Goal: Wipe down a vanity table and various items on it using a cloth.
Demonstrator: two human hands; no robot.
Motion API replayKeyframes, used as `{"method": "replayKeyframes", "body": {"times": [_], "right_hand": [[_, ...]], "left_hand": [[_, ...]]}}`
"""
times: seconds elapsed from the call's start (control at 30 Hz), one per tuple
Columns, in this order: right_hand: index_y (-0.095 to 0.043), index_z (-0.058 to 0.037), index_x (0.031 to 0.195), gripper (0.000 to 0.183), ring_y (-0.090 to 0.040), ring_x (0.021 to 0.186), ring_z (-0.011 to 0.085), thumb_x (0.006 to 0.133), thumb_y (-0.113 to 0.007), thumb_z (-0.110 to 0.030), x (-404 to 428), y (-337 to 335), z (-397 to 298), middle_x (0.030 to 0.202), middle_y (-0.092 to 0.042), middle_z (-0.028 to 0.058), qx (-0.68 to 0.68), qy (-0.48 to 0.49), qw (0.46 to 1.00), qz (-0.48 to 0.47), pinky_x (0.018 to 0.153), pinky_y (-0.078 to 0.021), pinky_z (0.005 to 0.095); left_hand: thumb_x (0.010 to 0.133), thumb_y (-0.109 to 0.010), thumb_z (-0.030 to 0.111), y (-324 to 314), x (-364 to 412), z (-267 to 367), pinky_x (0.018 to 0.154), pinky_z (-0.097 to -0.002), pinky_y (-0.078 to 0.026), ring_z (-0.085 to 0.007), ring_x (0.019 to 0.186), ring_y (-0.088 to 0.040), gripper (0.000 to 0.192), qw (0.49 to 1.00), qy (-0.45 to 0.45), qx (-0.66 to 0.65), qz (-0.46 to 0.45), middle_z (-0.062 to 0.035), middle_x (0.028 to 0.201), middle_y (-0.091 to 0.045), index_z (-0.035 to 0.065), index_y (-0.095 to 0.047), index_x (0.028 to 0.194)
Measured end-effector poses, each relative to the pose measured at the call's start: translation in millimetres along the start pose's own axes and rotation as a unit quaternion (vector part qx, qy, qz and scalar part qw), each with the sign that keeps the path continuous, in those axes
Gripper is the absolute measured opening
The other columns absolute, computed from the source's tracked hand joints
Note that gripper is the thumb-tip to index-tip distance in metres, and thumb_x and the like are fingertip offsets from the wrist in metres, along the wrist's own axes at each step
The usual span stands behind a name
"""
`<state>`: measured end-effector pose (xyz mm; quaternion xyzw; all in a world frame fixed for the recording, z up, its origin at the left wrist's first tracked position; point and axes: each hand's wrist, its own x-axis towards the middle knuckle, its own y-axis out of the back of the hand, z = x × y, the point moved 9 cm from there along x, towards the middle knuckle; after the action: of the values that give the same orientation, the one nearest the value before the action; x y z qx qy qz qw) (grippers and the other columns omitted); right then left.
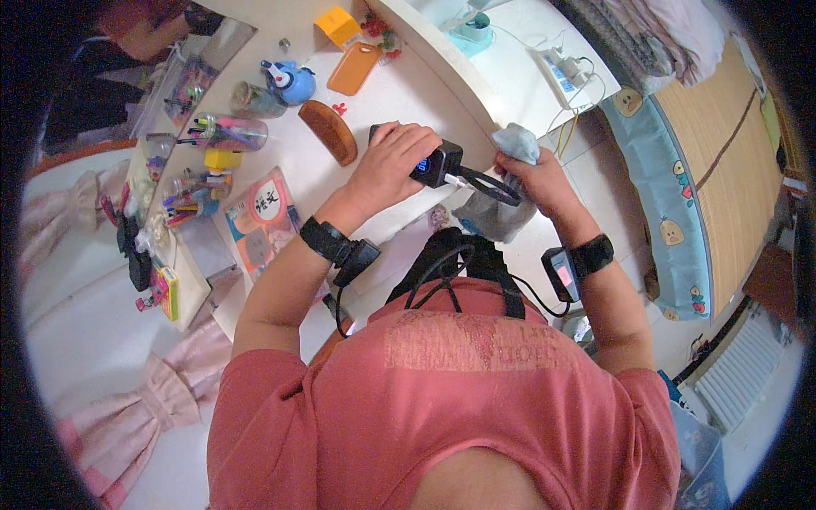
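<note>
My left hand [395, 162] is closed over a black power bank [438, 164] with a small lit display, above the white desk [440, 105]. A white plug with a looped black cable [491, 185] comes out of its end. My right hand [532, 172] grips a grey cloth [516, 143]; part of it sticks up above the fist and the rest hangs below, behind the cable loop. A brown wooden comb [328, 132] lies left of my left hand. Each wrist wears a black strap with a device on it.
Farther back are an orange phone case [354, 69], a yellow box [338, 27], a blue bottle [296, 84] and a jar of pens [233, 132]. A book [264, 220] lies at the left. A power strip [558, 76] with cords sits on the white surface at right, near a bed mat [714, 140].
</note>
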<state>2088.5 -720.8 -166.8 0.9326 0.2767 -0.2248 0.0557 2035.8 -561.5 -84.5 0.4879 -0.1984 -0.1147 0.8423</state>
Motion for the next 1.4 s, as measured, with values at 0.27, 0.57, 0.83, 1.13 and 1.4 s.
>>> {"method": "replayKeyframes", "body": {"times": [0.27,0.57,0.83,1.13,1.4], "right_hand": [[-0.052,-0.0021,0.092,0.038,-0.055,0.077,0.0336,0.055,-0.055,0.005,-85.9,-71.3,-90.0,0.08,-0.054,0.0149,-0.361,0.361,0.856,-0.074,0.063,-0.0465,0.0372],[-0.051,-0.0028,0.086,0.016,-0.055,0.068,0.0302,0.071,-0.048,-0.005,-42.6,-61.4,-64.9,0.077,-0.05,0.0121,-0.47,0.317,0.823,0.036,0.057,-0.0458,0.0385],[-0.052,-0.0047,0.077,0.008,-0.057,0.06,0.027,0.07,-0.052,-0.008,-19.6,-68.8,-41.5,0.071,-0.051,0.0105,-0.546,0.3,0.782,0.014,0.049,-0.0457,0.0371],[-0.055,-0.0055,0.085,0.022,-0.056,0.071,0.0327,0.064,-0.06,-0.012,-6.8,-63.4,-30.0,0.079,-0.056,0.0142,-0.5,0.226,0.833,-0.065,0.062,-0.0453,0.0389],[-0.059,-0.0045,0.087,0.027,-0.057,0.073,0.0334,0.064,-0.064,-0.016,12.4,-53.3,-19.8,0.076,-0.059,0.0169,-0.438,0.133,0.885,-0.087,0.065,-0.0461,0.0401]], "left_hand": [[0.055,-0.066,0.007,-4.8,4.2,3.0,0.087,-0.0386,-0.032,-0.0256,0.101,-0.047,0.053,0.999,0.021,0.028,-0.029,-0.0094,0.105,-0.05,0.0075,-0.046,0.104],[0.056,-0.064,0.009,-15.0,12.9,-2.5,0.085,-0.0371,-0.033,-0.0246,0.1,-0.047,0.049,0.995,0.067,0.04,-0.059,-0.0082,0.103,-0.051,0.0083,-0.048,0.102],[0.053,-0.067,0.013,-31.1,11.2,-7.8,0.078,-0.0369,-0.036,-0.0234,0.093,-0.049,0.048,0.994,0.06,0.042,-0.079,-0.0047,0.094,-0.052,0.0096,-0.049,0.098],[0.055,-0.069,0.018,-31.9,9.9,-10.9,0.082,-0.037,-0.035,-0.0252,0.095,-0.049,0.05,0.991,0.067,0.024,-0.109,-0.0085,0.096,-0.053,0.008,-0.049,0.1],[0.054,-0.07,0.019,-35.0,9.0,-13.8,0.083,-0.0366,-0.035,-0.0251,0.095,-0.049,0.051,0.992,0.061,0.02,-0.112,-0.0091,0.096,-0.053,0.0062,-0.048,0.099]]}}
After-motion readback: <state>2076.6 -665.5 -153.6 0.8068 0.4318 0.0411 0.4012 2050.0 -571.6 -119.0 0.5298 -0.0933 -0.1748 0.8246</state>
